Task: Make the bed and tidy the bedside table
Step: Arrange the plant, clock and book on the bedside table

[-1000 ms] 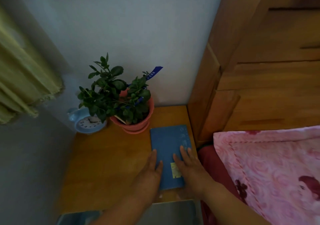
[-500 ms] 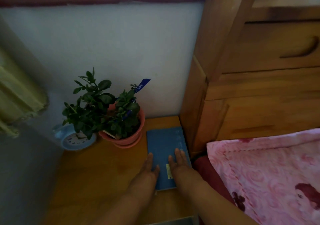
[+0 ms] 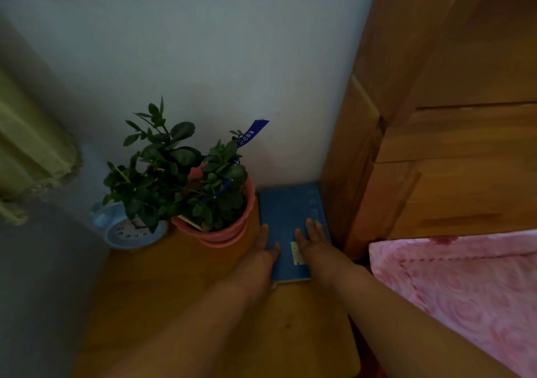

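1. Lower centre of frame: finding the blue book (image 3: pixel 287 212) flat on the bedside table (image 3: pixel 174 290), tucked into the back right corner, far edge at the wall (image 3: pixel 218 58), right edge just beside the wooden bed frame (image 3: pixel 363 174).
2. Pressing on it with both hands, fingers straight: left hand (image 3: pixel 263 254) along the book's left edge with the thumb on the cover, right hand (image 3: pixel 315 242) flat on the right half. Apart from each other, with a small yellow label (image 3: pixel 296 252) on the cover between them.
3. Tight on the book's left: pink plant pot (image 3: pixel 223 235) just beside the upper left corner; touching or not, cannot tell.
4. Further left, spotting a light blue clock (image 3: pixel 130 229), partly hidden behind the plant (image 3: pixel 174 168).
5. Open wood across the front and left of the tabletop, down to a rounded near right corner.
6. Lower right: pink blanket (image 3: pixel 465 276), edge near the table's right side, with a dark gap between.
7. Now for writing: pale characters down the book's right margin, too blurred to read; white characters on the blue tag (image 3: pixel 252 132) poking out of the plant, also unreadable; dark numerals on the clock dial, too small.
8. Upper left: yellow-green curtain (image 3: pixel 29 151) with a frayed hem, well apart from the book.
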Demonstrator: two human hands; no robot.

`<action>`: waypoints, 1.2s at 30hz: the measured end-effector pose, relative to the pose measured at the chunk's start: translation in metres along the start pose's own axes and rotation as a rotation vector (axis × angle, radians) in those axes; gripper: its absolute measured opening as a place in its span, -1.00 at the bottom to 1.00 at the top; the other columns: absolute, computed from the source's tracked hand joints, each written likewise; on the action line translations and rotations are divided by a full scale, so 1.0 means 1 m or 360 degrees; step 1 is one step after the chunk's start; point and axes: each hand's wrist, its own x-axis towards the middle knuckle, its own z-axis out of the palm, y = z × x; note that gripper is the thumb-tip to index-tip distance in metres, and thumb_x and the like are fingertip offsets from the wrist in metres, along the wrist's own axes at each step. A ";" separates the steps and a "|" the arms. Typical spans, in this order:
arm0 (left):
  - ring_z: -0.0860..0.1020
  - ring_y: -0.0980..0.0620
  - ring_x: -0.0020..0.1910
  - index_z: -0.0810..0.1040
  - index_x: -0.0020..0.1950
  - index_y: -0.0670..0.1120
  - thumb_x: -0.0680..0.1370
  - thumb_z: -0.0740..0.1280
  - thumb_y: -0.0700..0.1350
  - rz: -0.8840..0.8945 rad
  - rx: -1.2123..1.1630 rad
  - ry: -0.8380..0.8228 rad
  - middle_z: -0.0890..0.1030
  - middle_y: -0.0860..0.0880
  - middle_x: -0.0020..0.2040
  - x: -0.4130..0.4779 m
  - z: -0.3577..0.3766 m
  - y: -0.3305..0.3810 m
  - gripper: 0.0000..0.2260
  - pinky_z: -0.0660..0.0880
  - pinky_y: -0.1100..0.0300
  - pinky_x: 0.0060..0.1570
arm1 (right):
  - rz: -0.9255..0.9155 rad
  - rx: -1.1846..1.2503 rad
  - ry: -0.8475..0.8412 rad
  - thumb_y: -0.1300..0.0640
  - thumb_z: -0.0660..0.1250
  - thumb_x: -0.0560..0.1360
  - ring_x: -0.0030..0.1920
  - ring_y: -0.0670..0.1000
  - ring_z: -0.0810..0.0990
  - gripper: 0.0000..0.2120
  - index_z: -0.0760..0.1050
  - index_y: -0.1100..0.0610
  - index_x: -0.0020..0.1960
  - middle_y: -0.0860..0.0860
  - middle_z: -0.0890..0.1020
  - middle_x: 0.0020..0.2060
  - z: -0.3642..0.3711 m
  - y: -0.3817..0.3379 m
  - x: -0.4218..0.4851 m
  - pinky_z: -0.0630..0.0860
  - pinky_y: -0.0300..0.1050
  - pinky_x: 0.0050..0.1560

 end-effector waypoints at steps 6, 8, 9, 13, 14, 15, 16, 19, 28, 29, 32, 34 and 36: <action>-0.13 -0.14 0.55 0.09 0.57 -0.07 0.56 0.31 -0.16 0.0101 0.0321 0.0057 -0.17 -0.17 0.57 0.009 -0.009 0.002 -0.37 -0.03 0.05 0.49 | 0.0043 0.0029 0.0012 0.47 0.19 0.52 0.49 0.17 -0.39 -0.15 -0.33 0.16 0.54 0.16 -0.41 0.48 -0.011 -0.004 0.011 -0.12 0.09 0.52; -0.11 -0.16 0.55 0.11 0.56 -0.07 0.56 0.30 -0.14 0.0101 0.0339 0.0091 -0.13 -0.18 0.57 0.007 -0.009 -0.001 -0.38 0.01 -0.01 0.49 | 0.0060 0.0015 -0.0022 0.43 0.24 0.50 0.49 0.18 -0.40 -0.10 -0.36 0.16 0.54 0.16 -0.43 0.47 -0.010 -0.007 0.011 -0.11 0.10 0.52; -0.11 -0.15 0.55 0.11 0.56 -0.06 0.55 0.31 -0.13 0.0105 0.0313 0.0080 -0.14 -0.17 0.57 0.008 -0.008 0.001 -0.37 0.01 0.00 0.50 | 0.0080 0.0010 -0.0037 0.37 0.28 0.50 0.48 0.18 -0.40 -0.07 -0.37 0.15 0.53 0.15 -0.45 0.46 -0.009 -0.005 0.009 -0.11 0.09 0.52; -0.16 0.02 0.55 0.04 0.57 -0.08 0.52 0.40 -0.11 0.0057 -0.0240 -0.0060 -0.26 0.02 0.56 0.003 -0.006 -0.006 -0.27 0.01 0.22 0.49 | 0.0062 0.0191 -0.0070 -0.05 0.24 0.55 0.50 0.17 -0.38 -0.15 -0.28 0.12 0.56 0.12 -0.38 0.50 -0.017 -0.007 0.005 -0.14 0.10 0.53; -0.13 0.09 0.53 0.06 0.56 -0.10 0.53 0.39 -0.14 0.0058 -0.0477 -0.0024 -0.22 0.08 0.55 -0.001 -0.006 -0.007 -0.29 0.01 0.34 0.44 | 0.0066 0.0227 -0.0050 -0.11 0.19 0.56 0.50 0.16 -0.38 -0.19 -0.26 0.09 0.57 0.10 -0.37 0.50 -0.016 -0.009 0.005 -0.17 0.10 0.53; -0.08 0.17 0.49 0.09 0.55 -0.12 0.54 0.37 -0.18 0.0052 -0.0697 0.0048 -0.15 0.14 0.52 -0.006 -0.005 -0.007 -0.34 0.01 0.44 0.35 | 0.0077 0.0229 -0.0035 -0.14 0.15 0.58 0.49 0.17 -0.39 -0.22 -0.26 0.05 0.57 0.09 -0.38 0.50 -0.013 -0.011 0.006 -0.19 0.10 0.52; -0.01 0.23 0.44 0.13 0.53 -0.13 0.55 0.35 -0.22 0.0024 -0.0892 0.0142 -0.06 0.19 0.46 -0.013 -0.003 -0.008 -0.39 0.03 0.50 0.28 | 0.0095 0.0211 -0.0020 -0.13 0.11 0.60 0.49 0.18 -0.39 -0.26 -0.27 0.03 0.56 0.09 -0.39 0.50 -0.011 -0.013 0.008 -0.20 0.12 0.52; 0.22 0.18 0.40 0.29 0.48 -0.11 0.60 0.27 -0.23 -0.0232 -0.1274 0.0347 0.23 0.13 0.44 -0.034 0.000 -0.016 -0.55 0.19 0.38 0.32 | 0.0103 0.0138 0.0041 -0.01 -0.01 0.66 0.51 0.31 -0.22 -0.47 -0.08 0.07 0.57 0.17 -0.14 0.55 -0.014 -0.017 0.011 -0.10 0.23 0.50; 0.50 0.00 0.27 0.37 0.41 -0.15 0.65 0.14 -0.21 -0.0854 -0.2265 0.0800 0.51 -0.08 0.33 -0.070 -0.033 -0.065 -0.69 0.41 0.09 0.33 | 0.0047 0.1794 0.0536 -0.20 -0.05 0.63 0.54 0.04 0.04 -0.43 -0.03 -0.04 0.57 -0.07 0.04 0.55 -0.030 -0.067 0.006 0.07 0.04 0.50; 0.50 0.00 0.27 0.37 0.42 -0.12 0.66 0.16 -0.17 -0.0830 -0.2320 0.0910 0.51 -0.07 0.33 -0.070 -0.041 -0.067 -0.68 0.41 0.06 0.34 | 0.0000 0.1981 0.0572 -0.19 -0.02 0.63 0.52 0.03 0.11 -0.45 0.00 -0.06 0.56 -0.07 0.10 0.54 -0.031 -0.077 0.005 0.12 0.01 0.48; 0.59 0.03 0.07 0.48 0.32 -0.11 0.65 0.18 -0.09 -0.0721 -0.2397 0.1077 0.61 -0.06 0.16 -0.068 -0.063 -0.067 -0.73 0.54 0.12 0.14 | -0.0140 0.2260 0.0643 -0.12 0.10 0.63 0.42 0.01 0.33 -0.49 0.10 -0.08 0.54 -0.05 0.30 0.48 -0.026 -0.097 0.010 0.33 -0.01 0.40; 0.57 0.06 -0.23 0.51 0.25 -0.15 0.65 0.19 -0.11 -0.0706 -0.2321 0.1107 0.63 -0.05 -0.12 -0.066 -0.070 -0.064 -0.76 0.54 0.23 -0.20 | -0.0233 0.2292 0.0703 0.02 0.14 0.65 0.21 -0.09 0.52 -0.61 0.28 -0.10 0.47 -0.08 0.50 0.31 -0.024 -0.107 0.011 0.51 -0.16 0.15; 0.46 0.07 -0.40 0.49 0.28 -0.16 0.64 0.20 -0.14 -0.0725 -0.2225 0.1092 0.55 -0.04 -0.29 -0.064 -0.072 -0.060 -0.75 0.42 0.24 -0.42 | -0.0275 0.2276 0.0783 0.12 0.13 0.66 0.08 -0.15 0.55 -0.65 0.38 -0.08 0.42 -0.10 0.57 0.17 -0.024 -0.113 0.009 0.50 -0.30 -0.02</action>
